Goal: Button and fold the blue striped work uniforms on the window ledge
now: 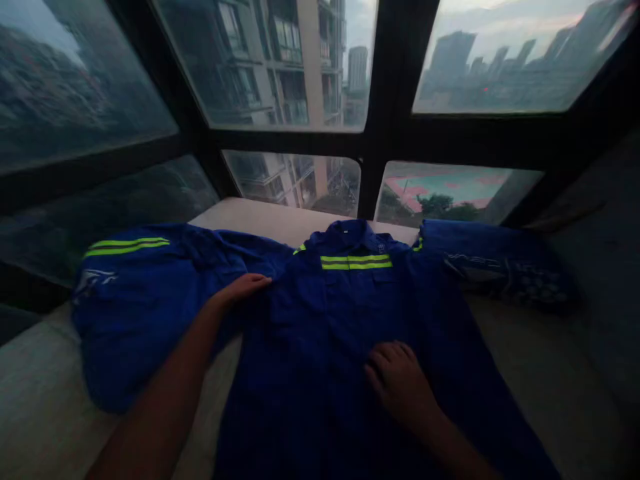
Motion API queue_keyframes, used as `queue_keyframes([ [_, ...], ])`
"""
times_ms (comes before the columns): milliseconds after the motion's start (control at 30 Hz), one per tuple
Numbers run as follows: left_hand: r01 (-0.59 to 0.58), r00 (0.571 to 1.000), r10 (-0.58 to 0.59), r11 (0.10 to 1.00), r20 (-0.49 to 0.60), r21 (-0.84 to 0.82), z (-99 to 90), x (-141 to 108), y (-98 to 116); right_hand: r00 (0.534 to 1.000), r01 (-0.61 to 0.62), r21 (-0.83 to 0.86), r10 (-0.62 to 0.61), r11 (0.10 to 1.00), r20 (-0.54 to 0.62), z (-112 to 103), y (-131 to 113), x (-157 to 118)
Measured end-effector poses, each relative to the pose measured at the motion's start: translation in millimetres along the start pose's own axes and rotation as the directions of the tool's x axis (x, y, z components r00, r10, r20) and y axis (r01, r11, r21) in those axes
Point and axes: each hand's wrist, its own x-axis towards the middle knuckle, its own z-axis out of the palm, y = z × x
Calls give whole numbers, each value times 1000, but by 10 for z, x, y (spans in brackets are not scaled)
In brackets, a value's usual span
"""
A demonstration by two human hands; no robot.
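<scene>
A dark blue work jacket (pixel 350 320) lies spread out with its front up and its collar away from me. A yellow-green reflective band crosses its chest. My left hand (pixel 245 287) is at the sleeve on the left, its fingers pressed together on the cloth near the shoulder. Over the lower front of the jacket rests my right hand (pixel 397 377), palm down, with the thumb apart and the fingers loosely bent. No fold of cloth shows between its fingers.
To the left lies another blue garment (pixel 135 313) with two reflective stripes. A folded blue bundle (pixel 500 267) with pale print sits at the right. All rest on a pale surface (pixel 260 217) beneath dark-framed windows (pixel 295 67). The light is dim.
</scene>
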Motion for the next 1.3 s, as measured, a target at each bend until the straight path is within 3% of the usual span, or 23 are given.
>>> queue_keyframes([
  [167,-54,968,71,996,-242,77,109,65,-71,984,174,34,-172,984,-40,-87,-208,1772],
  [267,-35,947,61,995,-314,89,167,113,-147,962,272,-79,-268,959,49,3,-361,2727],
  [333,-16,931,53,994,-360,105,190,125,-214,946,312,-120,-296,942,135,122,-394,3147],
  [433,29,901,34,990,-433,140,204,100,-307,955,265,-129,-241,956,176,331,-297,3419],
  [633,73,844,54,974,-533,214,240,-71,-364,975,181,-128,-161,975,155,487,-76,3425],
  [733,13,798,207,933,-566,360,258,-206,-503,983,158,-127,-144,979,117,441,-117,3291],
  [867,-68,779,434,775,-452,628,230,-367,-924,979,197,-111,-189,974,71,435,-186,2772],
  [967,-40,787,457,707,-414,706,155,-421,-1206,982,183,-102,-177,978,62,474,-140,2275],
  [1033,-14,795,438,706,-421,708,91,-411,-1285,987,155,-98,-150,983,61,484,-71,2032],
  [1133,65,805,359,737,-472,673,10,-307,-1223,988,148,-87,-143,985,58,449,6,1890],
  [1300,116,786,312,774,-534,622,-6,67,-828,989,122,-60,-116,991,94,295,-70,1869],
])
